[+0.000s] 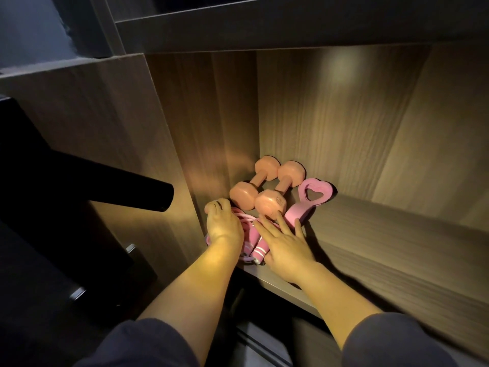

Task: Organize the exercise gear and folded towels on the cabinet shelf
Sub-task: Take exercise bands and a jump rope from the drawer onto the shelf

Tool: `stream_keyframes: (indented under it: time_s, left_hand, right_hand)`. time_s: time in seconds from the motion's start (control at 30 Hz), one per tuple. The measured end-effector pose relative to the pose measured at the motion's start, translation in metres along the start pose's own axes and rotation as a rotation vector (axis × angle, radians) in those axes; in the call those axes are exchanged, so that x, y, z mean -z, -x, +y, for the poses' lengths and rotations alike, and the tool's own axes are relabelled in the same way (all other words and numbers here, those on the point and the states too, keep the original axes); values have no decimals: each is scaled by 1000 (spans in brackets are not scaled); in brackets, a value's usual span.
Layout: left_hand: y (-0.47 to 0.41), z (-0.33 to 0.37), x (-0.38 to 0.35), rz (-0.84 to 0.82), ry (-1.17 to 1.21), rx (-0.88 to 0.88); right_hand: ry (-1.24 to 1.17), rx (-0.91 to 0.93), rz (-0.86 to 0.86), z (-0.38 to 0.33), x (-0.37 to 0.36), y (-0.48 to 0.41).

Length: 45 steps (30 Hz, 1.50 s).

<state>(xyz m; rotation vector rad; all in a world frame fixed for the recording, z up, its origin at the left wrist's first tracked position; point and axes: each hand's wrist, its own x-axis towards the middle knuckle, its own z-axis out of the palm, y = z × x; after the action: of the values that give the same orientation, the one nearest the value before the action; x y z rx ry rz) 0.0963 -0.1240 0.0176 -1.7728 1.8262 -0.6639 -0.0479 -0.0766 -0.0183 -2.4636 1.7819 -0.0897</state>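
Two pink dumbbells lie side by side in the shelf's back left corner, the left dumbbell (254,182) against the side wall and the right dumbbell (281,190) beside it. A pink heart-shaped grip trainer (308,201) lies just right of them. In front sits a pink jump rope (258,246) with striped handles and a coiled cord. My left hand (223,225) rests over the cord with fingers curled down onto it. My right hand (284,241) lies flat with straight fingers on the rope's handles, fingertips near the right dumbbell and the trainer. No towels are in view.
The wooden cabinet shelf (383,247) stretches bare to the right. A side panel (201,133) closes the left, and another shelf board (291,27) runs above. A black cylindrical bar (148,193) juts in at the left, outside the cabinet.
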Motion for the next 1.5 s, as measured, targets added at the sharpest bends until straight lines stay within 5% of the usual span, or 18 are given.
stream_keyframes:
  time_s: [0.37, 0.53, 0.9, 1.27, 1.5]
  left_hand:
    - [10, -8, -3, 279, 604, 26]
    - [19, -13, -8, 438, 701, -1]
    - [84, -29, -13, 453, 639, -148]
    - [203, -22, -3, 383, 913, -243]
    - [177, -5, 48, 422, 1014, -374]
  right_hand:
    - [-10, -1, -12, 5, 0, 5]
    - [-29, -15, -10, 8, 2, 11]
    - [-47, -126, -35, 2, 26, 67]
    - [-91, -326, 172, -24, 47, 187]
    - [-9, -338, 182, 16, 88, 158]
